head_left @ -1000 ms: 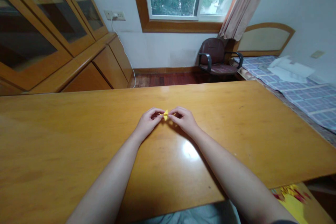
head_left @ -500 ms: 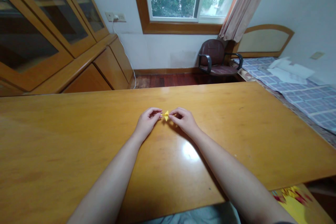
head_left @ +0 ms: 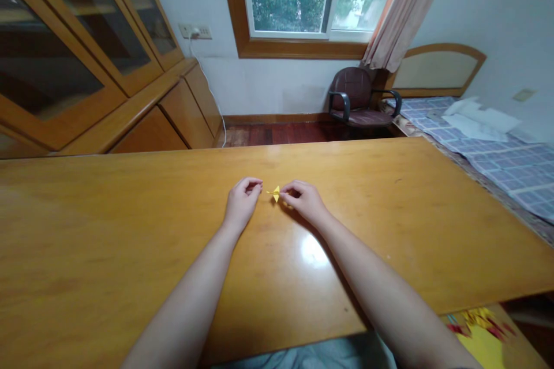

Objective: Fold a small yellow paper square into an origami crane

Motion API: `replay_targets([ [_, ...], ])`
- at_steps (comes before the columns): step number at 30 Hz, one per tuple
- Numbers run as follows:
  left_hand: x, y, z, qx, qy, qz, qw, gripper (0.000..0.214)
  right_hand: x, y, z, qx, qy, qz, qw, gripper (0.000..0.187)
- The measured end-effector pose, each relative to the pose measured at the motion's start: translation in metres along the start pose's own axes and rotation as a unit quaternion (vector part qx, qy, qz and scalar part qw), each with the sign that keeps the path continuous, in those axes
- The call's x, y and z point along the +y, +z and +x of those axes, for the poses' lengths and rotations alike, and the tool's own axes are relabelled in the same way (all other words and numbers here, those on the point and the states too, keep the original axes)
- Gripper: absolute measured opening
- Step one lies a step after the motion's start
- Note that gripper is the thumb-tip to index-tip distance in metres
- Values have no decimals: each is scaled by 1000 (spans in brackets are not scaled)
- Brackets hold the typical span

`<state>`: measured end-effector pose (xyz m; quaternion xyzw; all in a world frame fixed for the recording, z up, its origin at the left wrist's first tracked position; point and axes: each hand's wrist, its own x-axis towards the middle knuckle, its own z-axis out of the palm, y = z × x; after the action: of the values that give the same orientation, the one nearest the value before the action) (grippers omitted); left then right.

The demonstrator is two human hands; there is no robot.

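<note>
A small yellow paper crane (head_left: 276, 194) is held just above the wooden table (head_left: 130, 230), with its pointed wings spread and a thin end sticking out to the left. My right hand (head_left: 306, 199) pinches its right end between thumb and fingertips, which hide that part. A short gap to the left of the crane, my left hand (head_left: 241, 202) has its thumb and fingers pressed together with nothing visible in them.
At the lower right, below table level, lie a yellow paper sheet (head_left: 482, 347) and several small yellow and red folded pieces (head_left: 478, 318). Beyond the table stand a brown armchair (head_left: 352, 95), a bed (head_left: 489, 132) and a glass-door cabinet (head_left: 142, 130).
My left hand has let go of the crane's left end and drawn slightly to the left. My right hand keeps its pinch on the other end.
</note>
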<state>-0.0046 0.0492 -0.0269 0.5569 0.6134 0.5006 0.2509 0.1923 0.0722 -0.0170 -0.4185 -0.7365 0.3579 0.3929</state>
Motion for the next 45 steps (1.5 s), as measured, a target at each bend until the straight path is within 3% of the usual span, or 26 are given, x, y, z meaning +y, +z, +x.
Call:
replay_targets([
  [10,-8,0,3,65,-6,23,998,16,5,4,2,17,-70,-108,992,4],
  [27,-6,1,-1,59,28,62,996,14,8,-9,0,55,0,-46,997,16],
  [31,-5,0,-1,55,33,77,995,14,6,-29,-2,127,9,-64,990,23],
  [35,-2,-1,-1,51,37,84,995,15,11,-64,-20,165,17,-120,979,29],
  [41,-3,0,-1,45,48,86,994,15,42,-127,-60,213,127,-189,950,37],
  [45,-4,0,0,43,53,89,994,15,58,-153,-75,233,174,-244,925,44],
])
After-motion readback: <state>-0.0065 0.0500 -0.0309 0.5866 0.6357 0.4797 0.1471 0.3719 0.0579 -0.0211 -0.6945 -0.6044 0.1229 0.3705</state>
